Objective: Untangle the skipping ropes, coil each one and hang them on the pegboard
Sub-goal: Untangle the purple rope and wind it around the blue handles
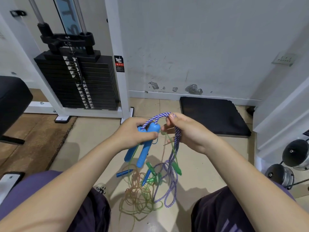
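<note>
My left hand (135,133) grips the two light blue handles (143,153) of a blue-and-white braided rope (173,181); they point down side by side. My right hand (189,131) pinches a loop of that braided rope, which arches between both hands and hangs down to the floor. Thin green and orange cords (138,198) lie tangled in a heap on the tiles between my knees. Small green handles (177,168) and dark blue handles (124,172) dangle or lie in the tangle. A thin cord also runs up to my right hand. No pegboard is in view.
A white weight-stack machine (76,81) stands at the back left, a black padded bench (11,99) at the far left. A black floor mat (212,114) lies against the wall. Dumbbells (287,164) sit at the right by a white frame.
</note>
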A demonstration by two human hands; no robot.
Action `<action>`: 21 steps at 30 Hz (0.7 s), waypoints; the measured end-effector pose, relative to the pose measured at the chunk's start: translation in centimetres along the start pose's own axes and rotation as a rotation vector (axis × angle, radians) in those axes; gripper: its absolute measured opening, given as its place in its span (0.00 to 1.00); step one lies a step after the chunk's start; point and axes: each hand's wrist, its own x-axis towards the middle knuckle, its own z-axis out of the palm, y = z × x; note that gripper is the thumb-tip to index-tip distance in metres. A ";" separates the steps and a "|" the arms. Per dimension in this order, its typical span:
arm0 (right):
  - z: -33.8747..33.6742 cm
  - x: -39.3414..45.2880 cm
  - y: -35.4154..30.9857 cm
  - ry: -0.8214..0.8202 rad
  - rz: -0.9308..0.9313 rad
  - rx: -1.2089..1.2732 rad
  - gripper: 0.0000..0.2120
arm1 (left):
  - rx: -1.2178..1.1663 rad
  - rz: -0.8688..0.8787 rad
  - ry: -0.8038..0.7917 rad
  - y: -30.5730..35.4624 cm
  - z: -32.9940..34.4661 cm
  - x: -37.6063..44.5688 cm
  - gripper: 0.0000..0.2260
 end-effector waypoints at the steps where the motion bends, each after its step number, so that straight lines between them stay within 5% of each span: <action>1: -0.1 0.1 0.0 0.033 -0.030 -0.108 0.14 | 0.014 -0.001 0.012 -0.1 0.0 0.1 0.04; 6: -0.6 -0.1 0.0 0.147 -0.120 -0.401 0.15 | 0.096 0.027 -0.024 -0.6 -0.3 0.4 0.06; 14: -0.3 -0.1 -0.6 0.196 -0.266 -0.096 0.15 | -0.215 -0.136 -0.151 -0.2 -1.1 0.4 0.16; 18: -1.7 0.0 -1.1 0.256 -0.269 -0.021 0.14 | -0.171 -0.156 -0.171 -0.4 -1.2 0.4 0.12; 21: -2.7 -0.3 -1.1 0.149 -0.185 -0.151 0.13 | -0.170 -0.111 -0.258 -0.6 -1.4 0.2 0.09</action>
